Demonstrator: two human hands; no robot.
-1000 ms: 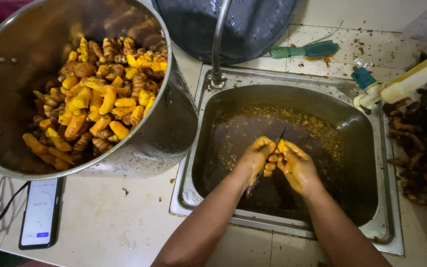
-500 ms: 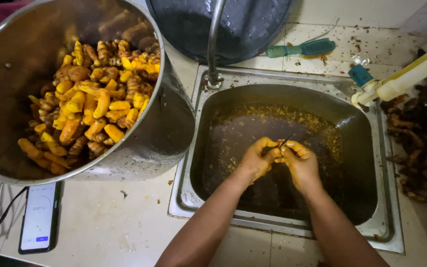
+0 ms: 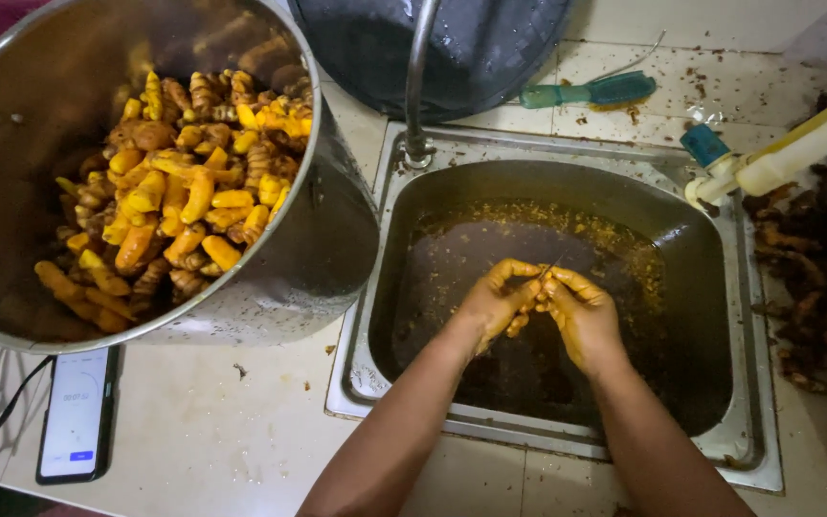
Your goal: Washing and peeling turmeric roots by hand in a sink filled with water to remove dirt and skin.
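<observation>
1. Hands first: your left hand point(image 3: 492, 304) and right hand point(image 3: 581, 314) are both curled shut over the dark steel sink point(image 3: 567, 316), pinching one small orange turmeric root point(image 3: 529, 304) between them

2. Keep the thin blade point(image 3: 554, 268), poking up at twelve o'clock from your right hand, angled away from your left thumb

3. Scrape in short strokes so peel drops into the basin

4. Peeled yellow roots point(image 3: 179, 201) sit in the big steel pot point(image 3: 332, 239) at ten o'clock
</observation>
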